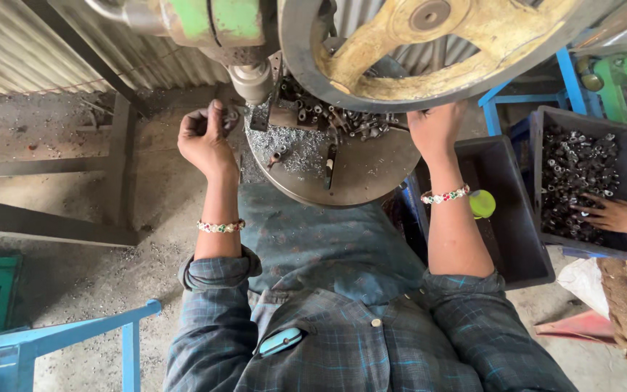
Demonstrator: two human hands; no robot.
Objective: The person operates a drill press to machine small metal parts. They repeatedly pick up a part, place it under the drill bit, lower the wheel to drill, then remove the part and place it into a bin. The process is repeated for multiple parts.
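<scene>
Person sits at a hand press, both arms raised to the round steel work table point(361, 181); left hand point(205, 138) is curled almost to a fist, thumb and fingers pinching a small dark metal part point(231, 115) at the table's left edge, just under the press ram point(252, 80); held there presumably so it can sit straight below the ram; right hand point(435, 129) reaches up at the far right of the table, fingers hidden behind the rim of the big yellow-spoked flywheel point(444, 43), so I cannot tell if it grips anything; it lies right by the heap of small metal fittings point(328, 116), which sits between the two hands, within easy reach of either; metal filings point(292, 149) spread just nearer than the heap; beaded bracelets on both wrists; a dark empty bin point(509, 232) stands just right of the right forearm, likely to catch parts; further right a second bin point(582, 181) full of fittings, with another person's hand point(615, 215) resting open on them; blue stool frame point(52, 341) down left of the left elbow.
</scene>
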